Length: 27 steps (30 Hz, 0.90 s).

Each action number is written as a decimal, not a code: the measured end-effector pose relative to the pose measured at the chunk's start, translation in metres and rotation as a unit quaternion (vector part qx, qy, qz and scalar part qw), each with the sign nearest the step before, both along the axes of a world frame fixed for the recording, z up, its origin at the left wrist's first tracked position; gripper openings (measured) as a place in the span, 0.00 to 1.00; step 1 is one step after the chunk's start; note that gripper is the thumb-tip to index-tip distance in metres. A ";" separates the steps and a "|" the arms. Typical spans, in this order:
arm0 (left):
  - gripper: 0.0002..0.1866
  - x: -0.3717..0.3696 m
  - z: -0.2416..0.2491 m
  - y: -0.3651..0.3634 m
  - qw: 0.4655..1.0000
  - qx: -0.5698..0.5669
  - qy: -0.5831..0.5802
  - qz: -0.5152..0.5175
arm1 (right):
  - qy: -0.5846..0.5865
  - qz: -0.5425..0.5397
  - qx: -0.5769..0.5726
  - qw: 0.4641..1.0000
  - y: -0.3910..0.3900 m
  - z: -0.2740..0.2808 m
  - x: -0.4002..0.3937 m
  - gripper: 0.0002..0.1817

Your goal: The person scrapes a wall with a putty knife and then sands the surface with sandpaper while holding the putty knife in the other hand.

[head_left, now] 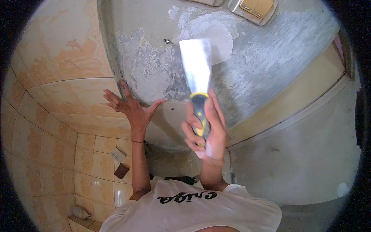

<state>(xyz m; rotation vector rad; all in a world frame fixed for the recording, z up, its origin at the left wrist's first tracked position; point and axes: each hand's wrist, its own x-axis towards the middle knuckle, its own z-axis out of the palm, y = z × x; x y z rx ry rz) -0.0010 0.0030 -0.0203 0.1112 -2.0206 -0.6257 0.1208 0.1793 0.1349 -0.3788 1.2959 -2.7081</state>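
Note:
My right hand grips the black-and-yellow handle of a putty knife. Its wide metal blade points up and lies against a grey, patchy plaster wall, just beside a pale smear of filler. My left hand is open, fingers spread, pressed flat where the plaster wall meets the tiled wall. A thin band sits on my left wrist.
Two beige switch plates sit on the wall above the blade. A beige door frame runs along the right. Orange-beige tiles cover the left wall, with a small fitting low down. My white shirt fills the bottom.

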 end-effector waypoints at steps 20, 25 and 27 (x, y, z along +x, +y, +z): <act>0.79 0.001 0.002 0.003 1.000 0.010 0.006 -0.011 | 0.009 -0.021 0.005 1.000 0.003 0.003 -0.001 0.28; 0.79 -0.001 0.002 0.001 1.000 -0.002 0.005 -0.004 | 0.016 -0.035 -0.005 0.999 0.004 -0.003 -0.006 0.28; 0.79 0.001 0.000 0.002 1.000 -0.006 0.002 -0.003 | -0.007 -0.072 0.014 0.997 -0.006 0.001 -0.012 0.28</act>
